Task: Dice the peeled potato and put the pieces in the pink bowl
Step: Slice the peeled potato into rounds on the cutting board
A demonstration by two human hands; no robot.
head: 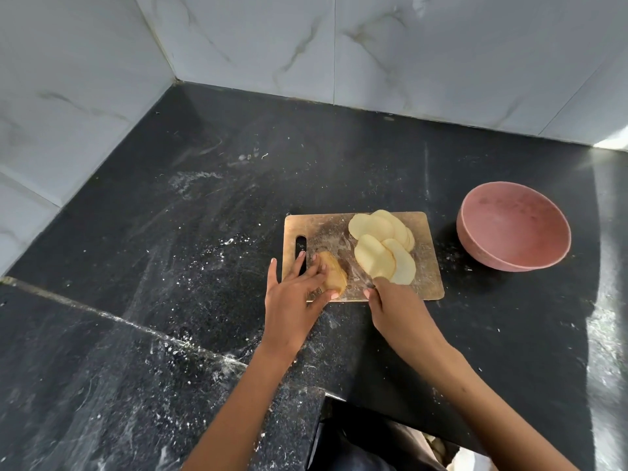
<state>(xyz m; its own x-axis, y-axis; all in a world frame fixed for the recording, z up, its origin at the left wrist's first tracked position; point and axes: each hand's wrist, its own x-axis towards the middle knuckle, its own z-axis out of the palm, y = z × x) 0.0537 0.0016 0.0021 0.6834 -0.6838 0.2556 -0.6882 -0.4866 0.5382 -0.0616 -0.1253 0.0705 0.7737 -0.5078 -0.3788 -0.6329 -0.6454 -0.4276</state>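
A wooden cutting board [424,287] lies on the black counter. Several pale round potato slices [380,246] overlap on its right half. My left hand [292,294] holds the remaining potato piece [334,275] at the board's front left, fingers over it and thumb at its near side. Just right of that piece, my right hand [394,307] is curled around a knife handle [373,285]. The blade shows only as a faint blurred streak running between the piece and the slices. The pink bowl [475,215] stands to the right of the board, with nothing in it.
The black stone counter [204,215] is dusted with white specks. White marble-look tiled walls [306,45] close it off behind and on the left. The counter's front edge steps back near my body at the bottom middle.
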